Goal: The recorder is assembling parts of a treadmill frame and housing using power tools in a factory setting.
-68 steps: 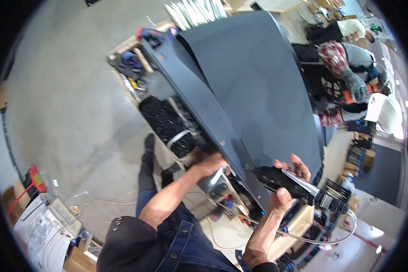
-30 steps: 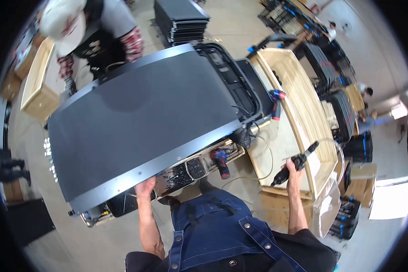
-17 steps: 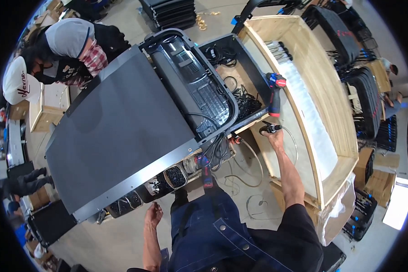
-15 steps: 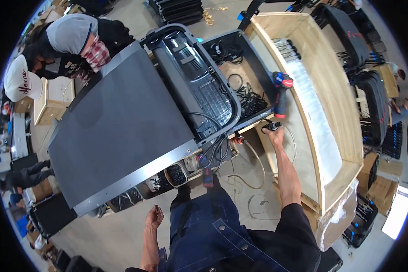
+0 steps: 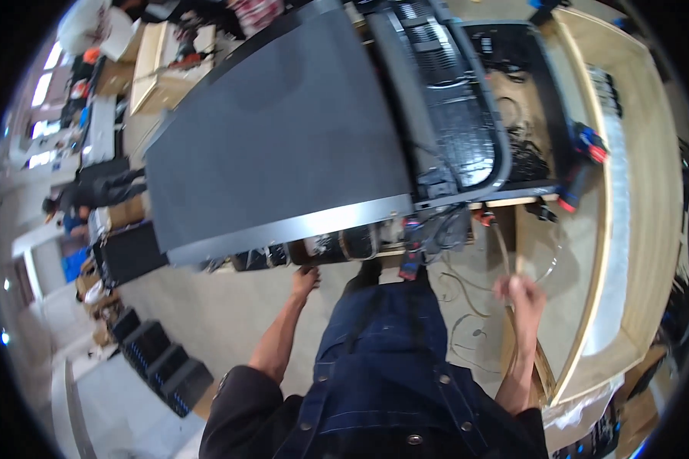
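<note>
My left hand [image 5: 306, 282] is beside the front edge of the bench, near the bins of small parts [image 5: 319, 246]. Its fingers are curled in; what they may hold is too small to make out. My right hand [image 5: 520, 294] is smeared by motion in front of the wooden crate, so its fingers cannot be read. Beyond it, a dark air tool [image 5: 542, 211] hangs at the bench edge, apart from the hand. A large dark grey board [image 5: 283, 130] with a silver edge strip lies across the bench, beside a black plastic frame [image 5: 467, 130].
A red and blue cordless driver [image 5: 582, 168] stands at the crate's rim. The long wooden crate [image 5: 651, 229] flanks me on the right. A black tray [image 5: 543, 107] holds cables. Hoses [image 5: 467, 294] trail over the floor. Another person [image 5: 92, 195] works far left.
My right hand has let go of the air tool and drawn back toward me. My left hand has moved forward to the bins. The view has swung left.
</note>
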`<state>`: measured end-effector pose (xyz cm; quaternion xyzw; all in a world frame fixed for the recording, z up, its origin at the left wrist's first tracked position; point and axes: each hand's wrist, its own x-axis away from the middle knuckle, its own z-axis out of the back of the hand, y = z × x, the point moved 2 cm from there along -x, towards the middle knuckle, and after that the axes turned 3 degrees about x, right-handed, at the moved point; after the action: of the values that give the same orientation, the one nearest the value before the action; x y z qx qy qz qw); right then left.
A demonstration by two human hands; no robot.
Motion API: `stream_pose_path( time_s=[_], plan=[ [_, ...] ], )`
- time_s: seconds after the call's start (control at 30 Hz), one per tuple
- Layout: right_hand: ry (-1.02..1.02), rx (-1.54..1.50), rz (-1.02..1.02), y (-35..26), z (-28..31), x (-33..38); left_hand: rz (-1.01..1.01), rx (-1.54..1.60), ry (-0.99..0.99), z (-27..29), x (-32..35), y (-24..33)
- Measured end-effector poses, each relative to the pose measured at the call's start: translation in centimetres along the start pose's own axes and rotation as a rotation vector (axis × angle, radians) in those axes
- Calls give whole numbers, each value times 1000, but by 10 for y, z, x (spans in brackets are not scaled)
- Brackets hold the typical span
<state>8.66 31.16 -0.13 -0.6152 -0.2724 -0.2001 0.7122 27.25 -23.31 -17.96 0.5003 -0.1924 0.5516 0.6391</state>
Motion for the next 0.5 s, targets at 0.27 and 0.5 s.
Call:
stream_pose_path(
  time_s=[0.27, 0.5],
  plan=[
    [448, -94, -29, 179, -67, -112, -913, -843, 625, -57, -103, -7],
    [266, -40, 168, 225, -79, -246, -853, 391, -22, -70, -174, -96]
  ],
)
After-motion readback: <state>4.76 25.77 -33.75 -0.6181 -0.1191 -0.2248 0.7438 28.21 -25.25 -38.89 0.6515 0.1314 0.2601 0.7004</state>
